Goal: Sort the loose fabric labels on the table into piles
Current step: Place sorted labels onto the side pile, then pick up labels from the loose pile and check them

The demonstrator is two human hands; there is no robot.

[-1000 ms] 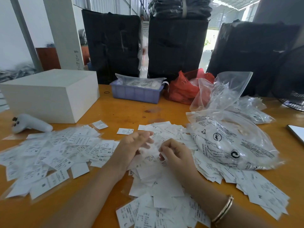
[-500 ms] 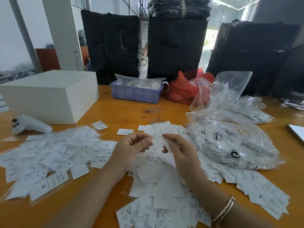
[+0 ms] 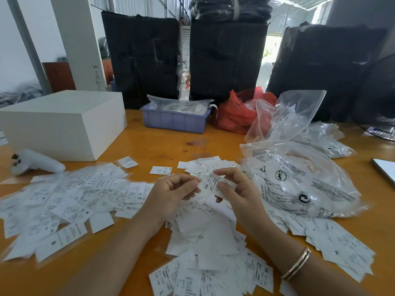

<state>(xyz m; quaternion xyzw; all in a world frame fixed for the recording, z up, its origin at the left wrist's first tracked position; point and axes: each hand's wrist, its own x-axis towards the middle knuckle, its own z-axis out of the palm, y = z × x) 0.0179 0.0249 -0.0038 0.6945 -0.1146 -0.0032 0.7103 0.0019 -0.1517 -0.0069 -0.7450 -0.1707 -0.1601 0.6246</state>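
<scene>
Upper centre of the frame: lavender plastic bin (image 3: 174, 122) stuffed with clear bags of printed white labels. Just right of it, red plastic bag (image 3: 237, 116), contents hard to make out. Right of centre, large clear printed bag (image 3: 299, 184) lying on its side, bulging, contents not discernible; behind it an upright clear bag (image 3: 286, 116), mouth gaping, apparently hollow. Upper left, closed white box (image 3: 62, 122) with a white controller (image 3: 36, 162) just beside it. Spread over the orange table (image 3: 162, 146): loose fabric labels (image 3: 64, 201) in a broad heap at left, another heap at lower centre running to the lower right. At frame centre, one label marked XS (image 3: 211, 184) raised above the heap, long axis lying roughly left to right with a slight tilt down to the left, printed face toward the camera. Pinched at its right end by the right hand (image 3: 237, 191), thumb on top; left end held by the curled fingertips of the left hand (image 3: 173, 193). Gold bangle (image 3: 297, 263) on the right wrist.
</scene>
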